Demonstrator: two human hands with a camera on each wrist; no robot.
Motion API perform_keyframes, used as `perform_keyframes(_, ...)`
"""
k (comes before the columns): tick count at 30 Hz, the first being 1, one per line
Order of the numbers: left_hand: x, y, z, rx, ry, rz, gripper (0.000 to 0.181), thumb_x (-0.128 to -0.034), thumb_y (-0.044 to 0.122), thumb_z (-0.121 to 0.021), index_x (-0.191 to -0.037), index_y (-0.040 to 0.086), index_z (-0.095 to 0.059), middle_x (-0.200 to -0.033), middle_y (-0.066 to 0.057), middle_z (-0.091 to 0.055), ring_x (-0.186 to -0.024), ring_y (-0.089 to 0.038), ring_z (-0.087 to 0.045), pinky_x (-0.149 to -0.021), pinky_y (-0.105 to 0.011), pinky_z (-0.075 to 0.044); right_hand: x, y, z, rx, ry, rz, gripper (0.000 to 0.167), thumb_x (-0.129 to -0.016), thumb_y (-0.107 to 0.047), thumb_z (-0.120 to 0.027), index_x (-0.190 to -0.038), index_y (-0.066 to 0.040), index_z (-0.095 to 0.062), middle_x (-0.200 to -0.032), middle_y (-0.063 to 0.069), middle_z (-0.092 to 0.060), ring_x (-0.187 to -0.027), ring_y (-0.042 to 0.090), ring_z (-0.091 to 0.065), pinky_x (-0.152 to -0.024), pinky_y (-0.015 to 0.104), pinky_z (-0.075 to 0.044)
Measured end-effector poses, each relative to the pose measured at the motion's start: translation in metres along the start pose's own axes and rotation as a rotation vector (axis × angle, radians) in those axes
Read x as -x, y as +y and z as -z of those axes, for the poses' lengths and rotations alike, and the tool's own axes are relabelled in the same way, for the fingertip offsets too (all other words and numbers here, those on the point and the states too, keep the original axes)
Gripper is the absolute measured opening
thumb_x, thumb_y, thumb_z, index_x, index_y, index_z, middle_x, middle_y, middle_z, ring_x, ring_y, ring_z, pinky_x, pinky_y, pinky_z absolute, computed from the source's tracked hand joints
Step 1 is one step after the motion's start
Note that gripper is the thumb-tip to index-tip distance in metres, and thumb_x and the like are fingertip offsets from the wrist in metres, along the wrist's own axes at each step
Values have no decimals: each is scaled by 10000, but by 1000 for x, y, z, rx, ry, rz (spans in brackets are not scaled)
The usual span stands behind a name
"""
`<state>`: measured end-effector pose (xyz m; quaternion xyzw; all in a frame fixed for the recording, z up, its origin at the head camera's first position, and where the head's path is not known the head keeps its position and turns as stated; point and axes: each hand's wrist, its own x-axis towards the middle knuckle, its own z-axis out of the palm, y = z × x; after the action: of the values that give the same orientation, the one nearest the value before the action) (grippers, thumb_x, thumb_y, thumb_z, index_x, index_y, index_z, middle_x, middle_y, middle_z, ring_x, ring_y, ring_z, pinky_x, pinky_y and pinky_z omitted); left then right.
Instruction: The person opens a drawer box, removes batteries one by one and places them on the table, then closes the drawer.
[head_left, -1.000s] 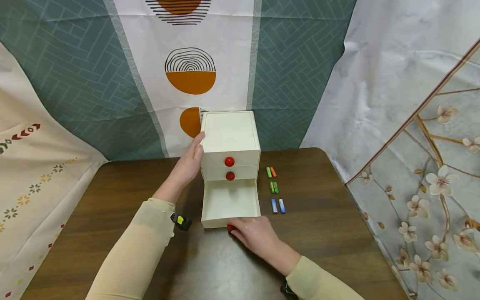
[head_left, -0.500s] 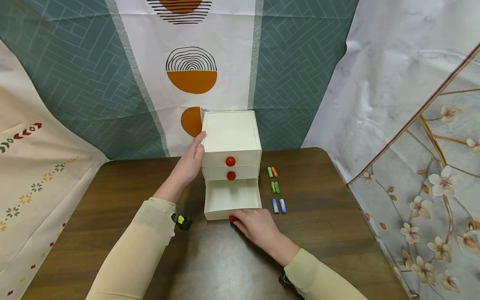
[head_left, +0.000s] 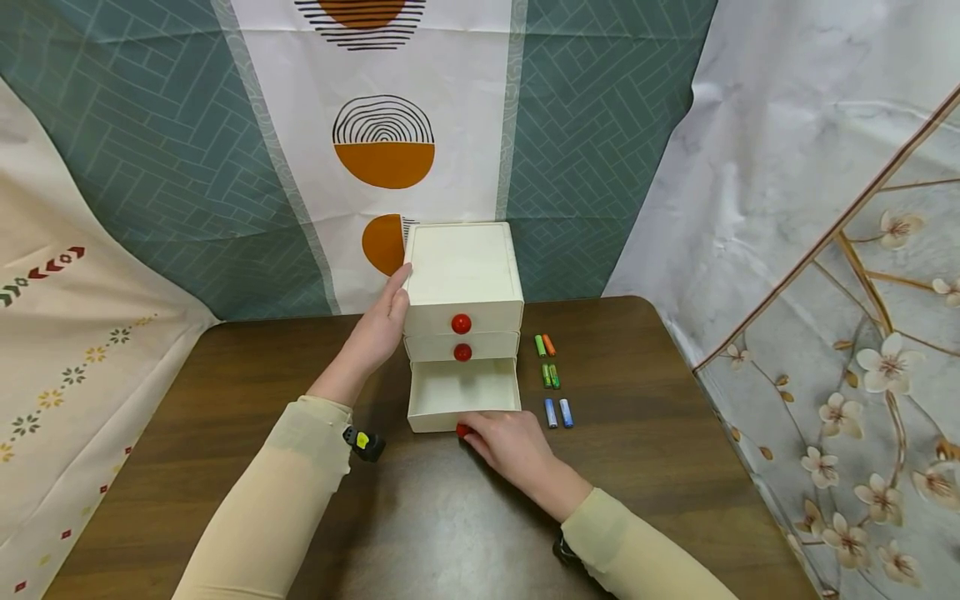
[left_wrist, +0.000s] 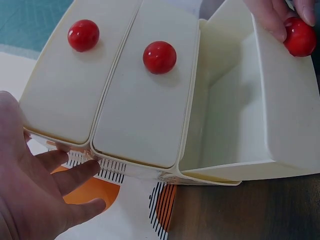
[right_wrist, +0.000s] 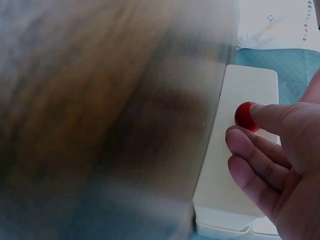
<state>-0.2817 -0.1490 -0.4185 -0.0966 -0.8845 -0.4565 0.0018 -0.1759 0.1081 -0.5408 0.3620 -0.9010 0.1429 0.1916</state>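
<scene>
A small off-white chest of drawers (head_left: 461, 267) stands at the back of the table. Its bottom drawer (head_left: 442, 423) is pulled partly out, and the inside that shows is bare. My right hand (head_left: 517, 446) pinches that drawer's round red knob (left_wrist: 300, 37) between thumb and fingers. Flat against the left side of the chest rests my left hand (head_left: 375, 333), its fingers extended, as the left wrist view (left_wrist: 37, 185) also shows. The upper two drawers are closed, each with a red knob (head_left: 461, 323) on its front.
Right of the chest lie batteries in pairs: a green battery (head_left: 540, 346) beside an orange battery (head_left: 549, 344), two green batteries (head_left: 551, 376), and two blue batteries (head_left: 558, 412). Patterned cloths hang behind and on both sides of the brown table (head_left: 660, 467).
The bottom drawer has slid inward toward the chest, with my right hand moving along on its knob. My left hand has stayed against the side.
</scene>
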Motion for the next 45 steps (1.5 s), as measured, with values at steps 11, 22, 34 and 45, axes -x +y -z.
perform_keyframes(11, 1, 0, 0, 9, -2, 5, 647, -1171, 525, -197, -1793, 370, -107, -1844, -16, -151, -1669, -315, -228, -1335, -598, -186, -1, 0, -3, -24, -18, 34, 203, -1003, -215, -840, -1195, -268, -799, -1088, -137, -819, -968, 71, -789, -654, 368, -624)
perform_keyframes(22, 1, 1, -1, 5, -2, 5, 642, -1171, 525, -197, -1791, 382, -110, -1844, -2, -151, -1669, -311, -230, -1335, -597, -185, -1, -1, -5, -24, 1, 35, 201, -1004, -216, -840, -1195, -275, -823, -1098, -138, -825, -970, 65, -791, -669, 354, -628)
perform_keyframes(34, 1, 2, 0, 10, -6, 12, 638, -1173, 534, -196, -1789, 395, -102, -1846, 10, -136, -1674, -300, -214, -1337, -596, -179, -2, 3, -8, -22, 6, 47, 209, -988, -211, -859, -1184, -281, -839, -1079, -141, -828, -917, 60, -791, -660, 338, -623)
perform_keyframes(45, 2, 2, 0, 11, -8, 1, 641, -1173, 531, -196, -1791, 383, -107, -1845, 13, -139, -1675, -290, -209, -1339, -589, -177, -3, 4, -8, -13, -3, 62, 221, -981, -206, -865, -1188, -280, -840, -1073, -147, -827, -868, 64, -789, -633, 336, -610)
